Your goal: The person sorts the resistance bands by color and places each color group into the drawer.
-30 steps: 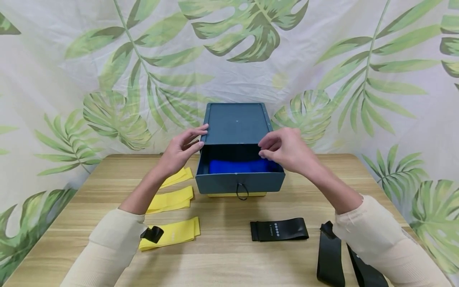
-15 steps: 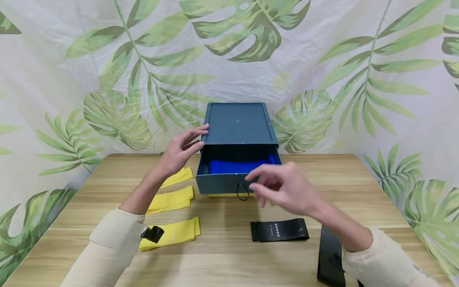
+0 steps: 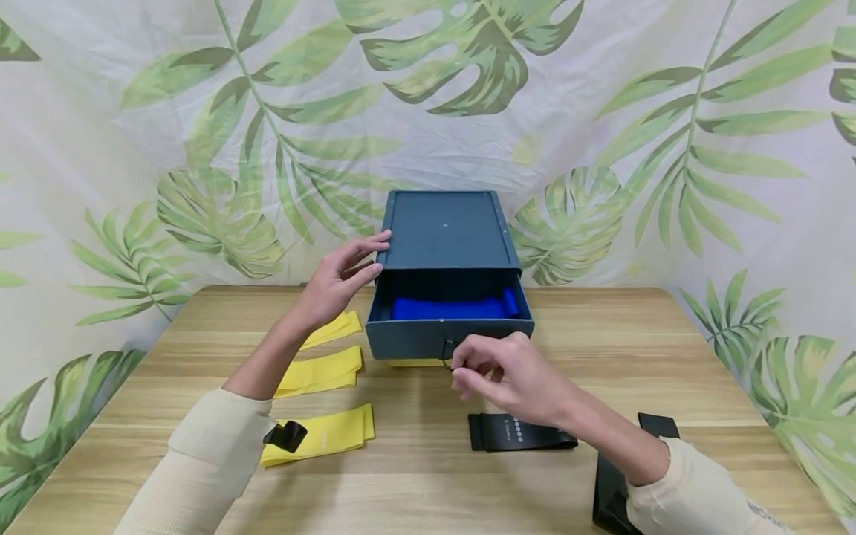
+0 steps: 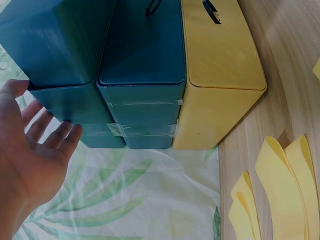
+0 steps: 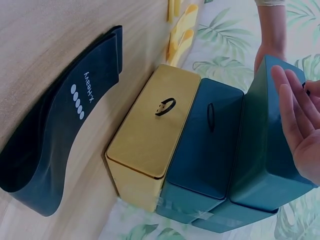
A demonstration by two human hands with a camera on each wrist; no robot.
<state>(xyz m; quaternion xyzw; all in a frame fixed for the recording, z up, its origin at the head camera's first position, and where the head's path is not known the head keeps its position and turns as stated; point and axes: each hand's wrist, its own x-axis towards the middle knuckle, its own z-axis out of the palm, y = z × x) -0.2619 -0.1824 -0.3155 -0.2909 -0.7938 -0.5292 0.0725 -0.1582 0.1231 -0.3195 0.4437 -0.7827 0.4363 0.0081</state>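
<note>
The top drawer (image 3: 408, 339) of a dark blue drawer unit (image 3: 444, 230) is pulled out toward me. Inside lies a folded bright blue exercise band (image 3: 448, 308), one end turned up at the right wall. My right hand (image 3: 515, 379) is at the drawer front, its curled fingertips pinching the thin black pull loop (image 3: 446, 351). In the right wrist view, part of that loop is hidden by the fingers. My left hand (image 3: 331, 286) touches the unit's left side with extended fingers; in the left wrist view they lie along the top housing (image 4: 70, 105).
Below are another blue drawer (image 5: 207, 145) and a yellow drawer (image 5: 152, 120), both closed with black loops. Several folded yellow bands (image 3: 324, 433) lie at left. A black band (image 3: 495, 433) marked X-Heavy lies in front; more black bands (image 3: 610, 490) lie at right. A leaf-print cloth (image 3: 441, 148) hangs behind.
My right hand has left the drawer's right inner side and come down to the pull loop at the front. The left hand stays put, and the drawer remains out.
</note>
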